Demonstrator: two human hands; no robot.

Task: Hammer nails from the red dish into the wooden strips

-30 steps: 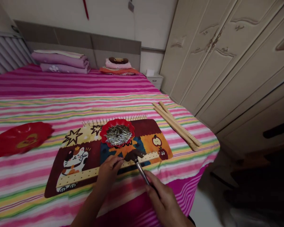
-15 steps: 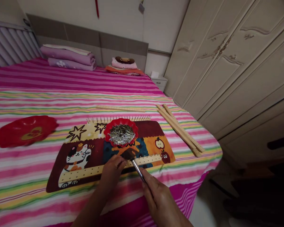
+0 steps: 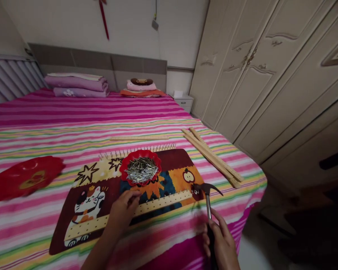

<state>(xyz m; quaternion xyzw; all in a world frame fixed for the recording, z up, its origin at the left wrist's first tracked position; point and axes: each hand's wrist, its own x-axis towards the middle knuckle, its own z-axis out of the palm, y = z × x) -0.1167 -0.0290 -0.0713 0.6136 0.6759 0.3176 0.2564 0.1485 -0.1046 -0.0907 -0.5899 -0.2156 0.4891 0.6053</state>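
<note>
My right hand point(image 3: 221, 238) is wrapped round the dark handle of a claw hammer point(image 3: 208, 198), whose head is raised near the right end of a wooden strip point(image 3: 157, 202). This pale strip has rows of dark holes or dots, and small nails stand along its right part. My left hand point(image 3: 122, 210) is over the strip's middle, just below a red scalloped bowl point(image 3: 125, 162) full of loose nails point(image 3: 142, 169). Its fingers are loosely bent, thumb apart from them, and I see nothing between them. Strip and bowl rest on a patterned mat point(image 3: 60, 225).
Behind the bowl another strip point(image 3: 124, 152) bristles with upright nails. A thin strip point(image 3: 139, 138) lies farther back. Several wooden strips point(image 3: 211, 157) are stacked at right near the bed's edge. A red tray point(image 3: 28, 176) sits at left on the striped bedspread point(image 3: 81, 129).
My right hand has swung the hammer right, away from the strip's middle. My left hand has shifted slightly left, off the spot by the hammer head. The view has tilted up.
</note>
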